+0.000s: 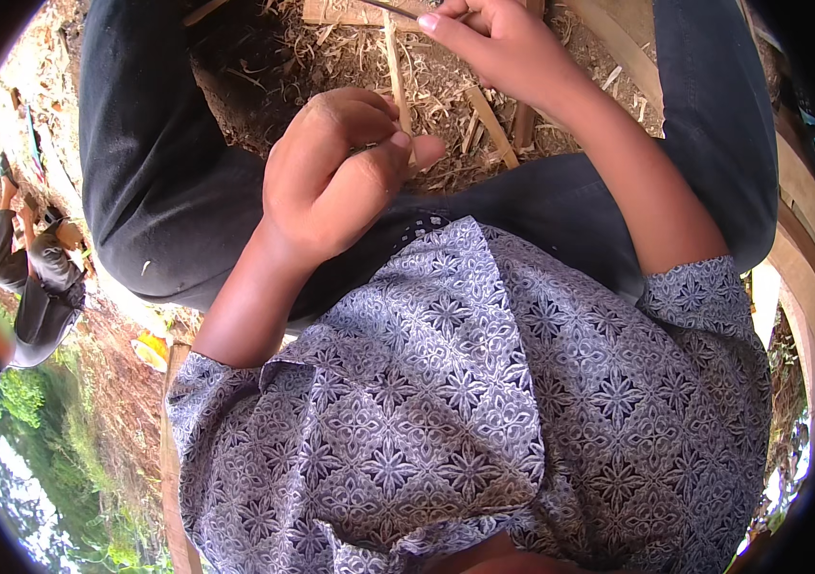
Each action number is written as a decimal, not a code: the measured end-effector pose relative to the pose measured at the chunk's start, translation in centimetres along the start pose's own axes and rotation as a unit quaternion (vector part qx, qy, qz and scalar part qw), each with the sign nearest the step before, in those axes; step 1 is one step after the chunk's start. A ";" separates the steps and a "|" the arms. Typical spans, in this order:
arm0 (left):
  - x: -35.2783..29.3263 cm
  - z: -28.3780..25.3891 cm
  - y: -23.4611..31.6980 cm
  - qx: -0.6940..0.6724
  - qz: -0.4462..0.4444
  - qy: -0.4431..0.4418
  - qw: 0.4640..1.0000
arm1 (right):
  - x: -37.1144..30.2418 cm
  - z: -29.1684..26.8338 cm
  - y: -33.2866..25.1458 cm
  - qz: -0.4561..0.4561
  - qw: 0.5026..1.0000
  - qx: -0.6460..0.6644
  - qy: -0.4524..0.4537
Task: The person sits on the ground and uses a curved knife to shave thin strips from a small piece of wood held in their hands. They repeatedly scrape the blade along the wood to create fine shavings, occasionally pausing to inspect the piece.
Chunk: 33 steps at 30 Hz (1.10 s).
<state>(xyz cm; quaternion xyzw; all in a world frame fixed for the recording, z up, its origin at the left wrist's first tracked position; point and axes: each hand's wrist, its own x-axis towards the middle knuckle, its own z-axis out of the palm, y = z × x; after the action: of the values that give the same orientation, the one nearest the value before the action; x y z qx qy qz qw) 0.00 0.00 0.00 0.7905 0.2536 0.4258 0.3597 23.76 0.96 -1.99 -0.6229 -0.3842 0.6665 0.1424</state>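
My left hand (pixel 340 172) is closed round the near end of a narrow, pale wooden strip (pixel 395 72). The strip points away from me, its far end close to the picture's top edge. Up and to the right, my right hand (pixel 503 48) grips a knife with a thin dark blade (pixel 393 9). That blade reaches leftward across the far end of the strip; whether the two touch I cannot make out. The knife's handle is mostly hidden by my fingers. Behind the strip's far end lies a flat wooden block (pixel 335 12), partly cut off by the frame.
Curly wood shavings (pixel 331 57) cover the ground between my legs. A short loose stick (pixel 493 127) lies among them, right of my left hand. Curved wooden boards (pixel 804 249) stand at the far right. Another person (pixel 39 277) sits some way off to the left.
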 end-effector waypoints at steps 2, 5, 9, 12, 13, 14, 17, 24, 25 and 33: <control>0.0 0.0 0.7 0.020 -0.032 0.003 0.999 | -0.2 1.3 1.6 -0.109 0.993 0.042 0.025; 0.6 -2.4 1.8 0.009 -0.124 -0.058 0.991 | 0.9 3.5 1.8 -0.133 0.988 0.072 -0.005; -0.6 -2.4 4.4 -0.192 -0.388 -0.018 0.901 | 0.5 3.3 1.2 -0.138 0.990 -0.029 0.017; -1.1 -1.9 5.9 -0.378 -0.450 0.045 0.808 | 0.2 3.3 2.9 -0.120 0.990 -0.074 0.022; -1.2 -1.8 6.2 -0.411 -0.498 0.076 0.760 | 0.1 3.2 3.1 -0.112 0.990 -0.079 0.018; -1.3 -1.8 6.5 -0.441 -0.543 0.106 0.707 | 0.0 3.2 3.0 -0.105 0.991 -0.083 0.014; -1.2 -1.0 6.6 -0.432 -0.658 0.160 0.596 | -0.2 3.7 2.4 -0.083 0.989 -0.124 -0.004; -1.1 0.8 4.6 -0.529 -0.693 0.149 0.467 | -0.4 3.3 0.9 -0.099 0.989 -0.107 0.012; -1.3 1.0 4.4 -0.529 -0.690 0.149 0.471 | -0.3 3.3 1.2 -0.110 0.989 -0.098 0.012; -1.3 1.6 4.2 -0.483 -0.709 0.155 0.490 | -0.8 4.8 3.0 -0.104 0.989 -0.100 -0.021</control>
<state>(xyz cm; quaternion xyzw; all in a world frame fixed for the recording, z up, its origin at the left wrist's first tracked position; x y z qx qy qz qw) 1.07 -4.04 2.08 -0.0324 0.5346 0.1992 0.8206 20.25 -3.23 -3.83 -0.5764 -0.5145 0.6194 0.1393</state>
